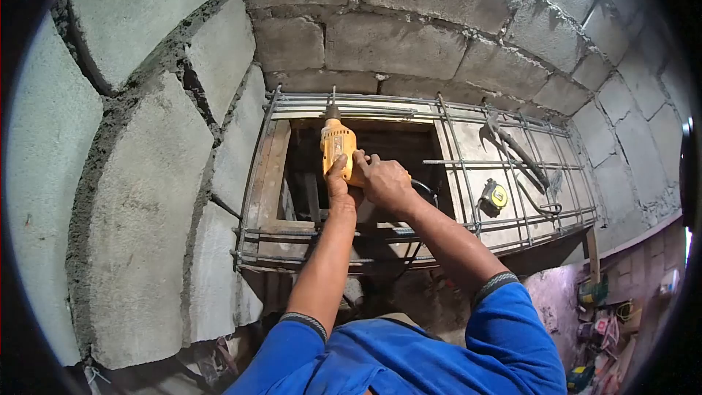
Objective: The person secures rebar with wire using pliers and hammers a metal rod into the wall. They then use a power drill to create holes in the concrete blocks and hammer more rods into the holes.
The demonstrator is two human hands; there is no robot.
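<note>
A yellow power drill (337, 145) is held over the square opening in the wooden framework, its bit (334, 95) pointing away from me toward the block wall. My left hand (341, 184) is closed round the lower body of the drill, thumb up along its side. My right hand (386, 181) wraps the handle from the right, and its fingers partly hide the grip. A dark cord (424, 189) runs beside my right hand. Several steel rebars (365, 111) lie along the far side of the opening, close to the drill's front end.
A rebar grid (461, 168) lies over boards (475, 194) to the right. On it are a hammer (523, 152), a tape measure (494, 197) and a bent steel bar (540, 207). Concrete block walls (395, 44) stand ahead and on both sides. Assorted items (603, 329) lie lower right.
</note>
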